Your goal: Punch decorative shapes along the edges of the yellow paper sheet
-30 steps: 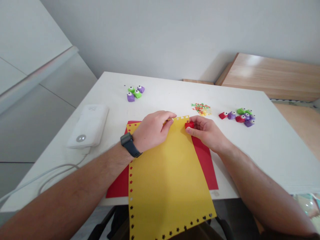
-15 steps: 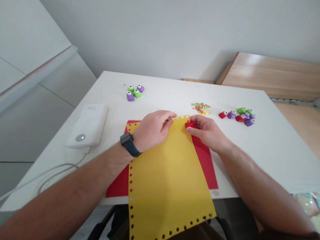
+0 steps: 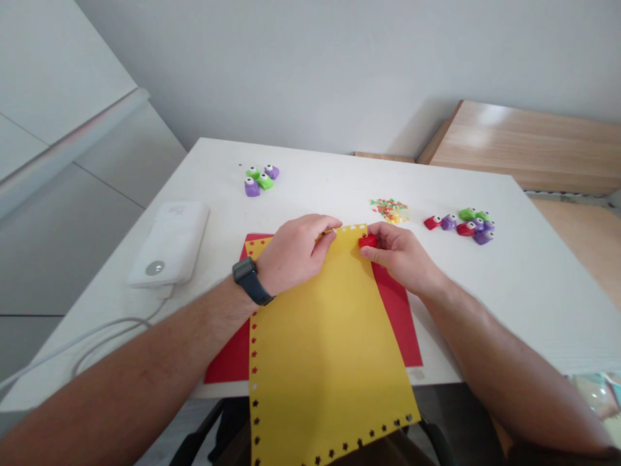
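Note:
A yellow sheet of paper slants toward me, with small star and other shapes punched along its left, near and far edges. My left hand, with a dark watch on the wrist, pinches the sheet's far edge between thumb and fingers. At the far right corner, my right hand grips a red craft punch set on the paper's edge. The punch's underside is hidden by fingers and paper. Beneath the yellow sheet lies a red sheet on the white table.
Loose punched paper bits lie beyond my right hand. Several red, purple and green punches sit to the right, and another group stands at the back left. A white power bank with a cable is on the left.

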Available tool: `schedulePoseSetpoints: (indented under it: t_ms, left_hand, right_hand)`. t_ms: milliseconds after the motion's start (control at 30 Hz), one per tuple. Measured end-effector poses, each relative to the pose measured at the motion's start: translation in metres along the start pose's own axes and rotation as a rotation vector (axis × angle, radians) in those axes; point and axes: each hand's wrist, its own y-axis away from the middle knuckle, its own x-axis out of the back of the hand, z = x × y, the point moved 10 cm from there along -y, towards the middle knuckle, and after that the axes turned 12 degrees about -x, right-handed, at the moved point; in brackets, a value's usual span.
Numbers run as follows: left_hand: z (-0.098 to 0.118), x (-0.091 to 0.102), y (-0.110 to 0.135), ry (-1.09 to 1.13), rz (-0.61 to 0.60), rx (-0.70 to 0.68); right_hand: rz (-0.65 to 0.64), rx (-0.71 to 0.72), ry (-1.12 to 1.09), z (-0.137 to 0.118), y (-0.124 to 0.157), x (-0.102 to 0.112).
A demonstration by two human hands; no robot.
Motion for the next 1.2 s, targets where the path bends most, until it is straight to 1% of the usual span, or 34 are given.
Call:
schedulePoseSetpoints:
  t_ms: [567,733,867,933,1033,1200]
  left_hand:
    - [0.001,-0.001,0.000,0.015,0.017,-0.006]
    - [0.007,0.001,0.000,-0.039,0.041,-0.042]
    - [0.017,-0.003,-0.004,-0.088,0.046,-0.096]
    - [0.021,-0.008,-0.009,-0.095,0.027,-0.112]
    - [0.023,-0.014,-0.020,-0.099,-0.035,-0.120]
    - [0.021,-0.025,-0.031,-0.039,-0.185,-0.124]
  right_hand:
    - [0.061,0.014,0.063,0.006,-0.007,0.006]
    - [0.075,0.034,0.108,0.004,-0.007,0.006]
    - [0.094,0.061,0.163,-0.001,-0.006,0.005]
    - [0.098,0.077,0.186,-0.004,-0.004,0.003]
    - [0.084,0.113,0.193,-0.008,-0.002,0.000]
    - [0.073,0.148,0.196,-0.009,0.000,-0.001]
